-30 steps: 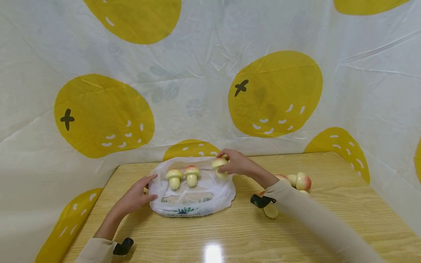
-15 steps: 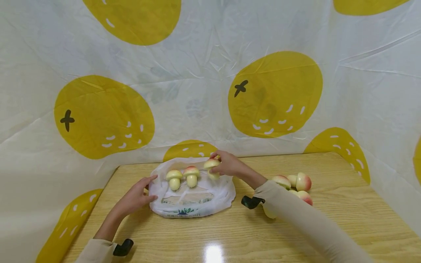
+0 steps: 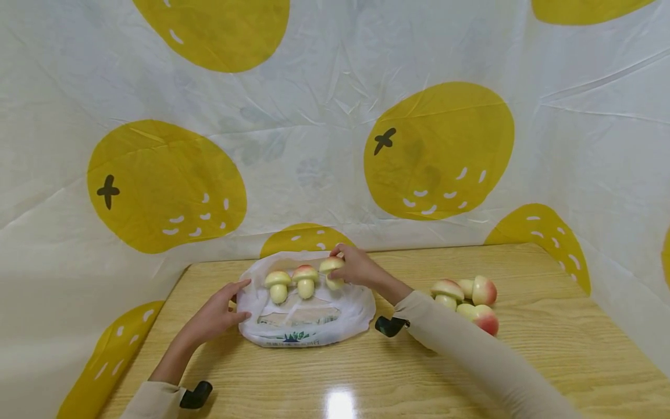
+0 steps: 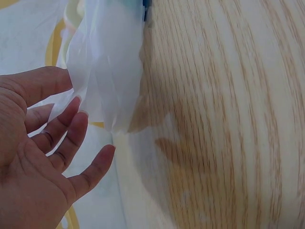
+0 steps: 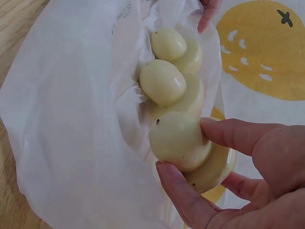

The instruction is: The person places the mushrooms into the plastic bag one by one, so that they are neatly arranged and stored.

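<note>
Bag [image 3: 361,317], white and thin, lies on the desk [image 3: 272,378] with its mouth spread wide; green print and small writing, not legible, run along its near side. Inside, the left mushroom [image 3: 279,290] and the middle mushroom [image 3: 306,287] lie side by side, reddish caps to the far side, pale stems toward the person. In line with them, at the bag's right end, is the right mushroom [image 3: 329,267]. The right grip [image 3: 361,269] is clamped on it, thumb on one side and fingertips on the other; whether it bears on the bag's floor, I cannot tell. The left grip [image 3: 209,314] has hold of the bag's left edge, fingers bent, film between thumb and fingers.

Outside the bag, well to its right, three more lie bunched on the desk: the inner mushroom [image 3: 446,290], the far mushroom [image 3: 480,290] and the near mushroom [image 3: 480,318]. The right sleeve [image 3: 481,361] passes on their near side. Dark fittings [image 3: 196,394] stick out at both cuffs. Behind the desk hangs white cloth [image 3: 314,163] printed with big orange fruit.
</note>
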A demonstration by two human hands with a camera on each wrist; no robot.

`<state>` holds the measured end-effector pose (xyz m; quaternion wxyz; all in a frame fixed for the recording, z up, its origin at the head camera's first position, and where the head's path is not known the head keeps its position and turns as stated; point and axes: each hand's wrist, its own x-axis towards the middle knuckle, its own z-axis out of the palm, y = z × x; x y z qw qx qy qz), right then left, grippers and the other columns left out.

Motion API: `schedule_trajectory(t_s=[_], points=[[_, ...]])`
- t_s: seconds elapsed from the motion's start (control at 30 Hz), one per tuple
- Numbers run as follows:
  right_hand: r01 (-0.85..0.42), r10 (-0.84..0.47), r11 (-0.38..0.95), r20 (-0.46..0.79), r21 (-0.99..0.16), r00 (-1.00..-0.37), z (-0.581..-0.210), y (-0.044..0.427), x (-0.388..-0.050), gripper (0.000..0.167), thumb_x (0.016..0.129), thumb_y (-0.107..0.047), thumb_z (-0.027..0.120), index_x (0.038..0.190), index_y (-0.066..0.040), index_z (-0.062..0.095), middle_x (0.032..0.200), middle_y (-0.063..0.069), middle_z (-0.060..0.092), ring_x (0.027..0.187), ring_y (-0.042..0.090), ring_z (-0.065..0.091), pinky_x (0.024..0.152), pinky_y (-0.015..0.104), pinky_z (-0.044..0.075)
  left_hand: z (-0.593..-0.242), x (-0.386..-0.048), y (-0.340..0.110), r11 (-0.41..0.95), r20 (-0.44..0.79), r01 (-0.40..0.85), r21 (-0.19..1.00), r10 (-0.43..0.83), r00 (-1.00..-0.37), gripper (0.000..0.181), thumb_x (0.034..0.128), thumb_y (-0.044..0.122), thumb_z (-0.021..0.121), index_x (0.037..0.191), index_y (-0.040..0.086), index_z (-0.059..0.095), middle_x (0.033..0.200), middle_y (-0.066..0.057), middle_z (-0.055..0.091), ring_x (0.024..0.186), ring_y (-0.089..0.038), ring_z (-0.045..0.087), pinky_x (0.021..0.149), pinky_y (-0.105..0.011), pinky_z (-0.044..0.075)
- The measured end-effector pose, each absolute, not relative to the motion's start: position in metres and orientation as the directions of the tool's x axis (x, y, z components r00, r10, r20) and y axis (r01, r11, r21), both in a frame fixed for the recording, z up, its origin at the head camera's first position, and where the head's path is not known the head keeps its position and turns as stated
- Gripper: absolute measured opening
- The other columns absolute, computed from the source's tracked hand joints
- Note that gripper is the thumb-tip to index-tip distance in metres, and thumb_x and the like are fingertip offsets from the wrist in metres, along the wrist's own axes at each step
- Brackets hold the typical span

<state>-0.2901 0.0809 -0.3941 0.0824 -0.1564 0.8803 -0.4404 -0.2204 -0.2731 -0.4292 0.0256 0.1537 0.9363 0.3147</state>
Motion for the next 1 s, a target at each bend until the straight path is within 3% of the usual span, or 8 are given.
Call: schedule_trajectory(t_s=[0.17,0.4,0.63,1.0], points=[[-0.243,-0.340,0.626,0.022,-0.741,-0.940,-0.401,0.077,-0.293,0.046,0.082,-0.012,0.085,0.121,-0.004,0.061,0.117,0.015,0.066,0.082,0.021,0.060,0.065,0.027,0.051,-0.429,-0.220,-0.273,0.749,0.053,0.274,0.602,0.306,-0.951,0.074,0.0900,0.012,0.078,0.153,-0.002,0.040,0.125,-0.015,0.056,0.104,-0.025,0.053,0.076,-0.028,0.049],[-0.260,-0.333,0.692,0.022,-0.674,-0.943,-0.404,0.072,-0.293,0.047,0.083,-0.016,0.085,0.121,-0.003,0.061,0.107,0.010,0.067,0.086,0.021,0.057,0.073,0.031,0.047,-0.431,-0.219,-0.274,0.751,0.051,0.269,0.604,0.300,-0.952,0.074,0.0898,0.011,0.078,0.153,0.000,0.041,0.124,-0.014,0.056,0.103,-0.024,0.052,0.075,-0.027,0.049],[-0.249,-0.325,0.709,0.009,-0.660,-0.946,-0.406,0.069,-0.292,0.051,0.085,-0.017,0.083,0.127,-0.001,0.059,0.115,0.014,0.068,0.090,0.022,0.058,0.079,0.034,0.049,-0.431,-0.219,-0.273,0.754,0.062,0.280,0.594,0.305,-0.950,0.073,0.0895,0.012,0.078,0.152,-0.001,0.042,0.123,-0.014,0.056,0.101,-0.024,0.052,0.076,-0.029,0.048],[-0.275,-0.319,0.753,0.035,-0.598,-0.947,-0.412,0.064,-0.294,0.050,0.085,-0.020,0.083,0.126,0.000,0.060,0.115,0.013,0.067,0.095,0.024,0.060,0.083,0.038,0.049,-0.431,-0.220,-0.273,0.749,0.057,0.284,0.599,0.314,-0.948,0.073,0.0897,0.010,0.077,0.152,-0.002,0.041,0.123,-0.014,0.056,0.101,-0.024,0.051,0.074,-0.028,0.049]])
